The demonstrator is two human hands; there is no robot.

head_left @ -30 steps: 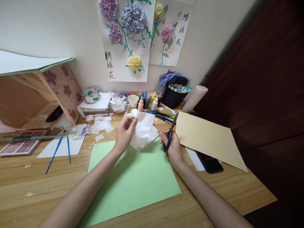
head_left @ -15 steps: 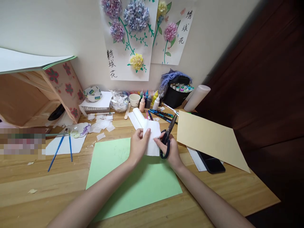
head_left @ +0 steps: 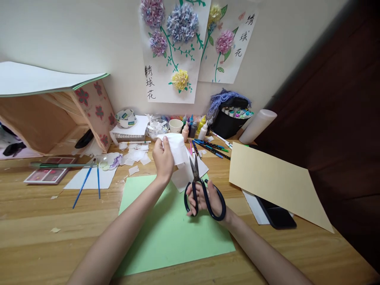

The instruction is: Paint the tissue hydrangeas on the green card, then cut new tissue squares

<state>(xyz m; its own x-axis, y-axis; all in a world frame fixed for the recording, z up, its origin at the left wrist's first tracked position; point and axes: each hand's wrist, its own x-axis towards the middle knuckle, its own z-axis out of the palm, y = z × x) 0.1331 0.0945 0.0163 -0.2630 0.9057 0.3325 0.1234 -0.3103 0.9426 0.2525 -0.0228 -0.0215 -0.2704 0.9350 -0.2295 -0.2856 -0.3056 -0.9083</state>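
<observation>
My left hand pinches a piece of thin white paper, thumb on top, above the far edge of the green sheet. In my right hand is a pair of black-handled scissors, fingers through the loops. The blades are slightly apart and point away from me, just right of the paper and not touching it. Behind the blades is another white sheet, partly overlapping the green sheet's far edge.
Paint bottles, a paper cup and a black marker case stand by the wall. Pens lie nearby. On the right, a tan sheet partly covers a phone. Paper scraps and brushes lie left.
My left hand has moved the white paper slightly left and away. My right hand has let go of the paper's edge and come nearer, turning the scissors so their blades point away.
</observation>
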